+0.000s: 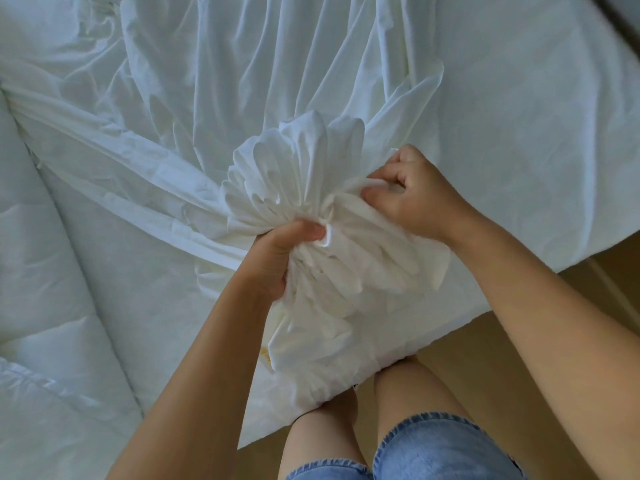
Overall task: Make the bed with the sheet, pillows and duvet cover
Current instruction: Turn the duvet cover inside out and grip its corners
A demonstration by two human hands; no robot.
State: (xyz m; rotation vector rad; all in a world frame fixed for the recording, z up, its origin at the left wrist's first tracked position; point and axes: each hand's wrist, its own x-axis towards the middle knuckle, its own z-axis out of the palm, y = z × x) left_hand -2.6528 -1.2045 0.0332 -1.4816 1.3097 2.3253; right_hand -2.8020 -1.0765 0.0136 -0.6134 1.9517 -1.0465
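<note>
A white duvet cover lies rumpled across the bed, its folds running toward me and gathered into a thick bunch near the bed's corner. My left hand grips that bunch from below, thumb on top. My right hand pinches a fold of the same bunched cloth from the right. A quilted white duvet lies at the left of the bed. The flat white sheet covers the mattress on the right. No pillows are in view.
The mattress corner points at my bare knees and denim shorts. A wooden floor shows on the right and in front of the bed. A dark edge crosses the top right corner.
</note>
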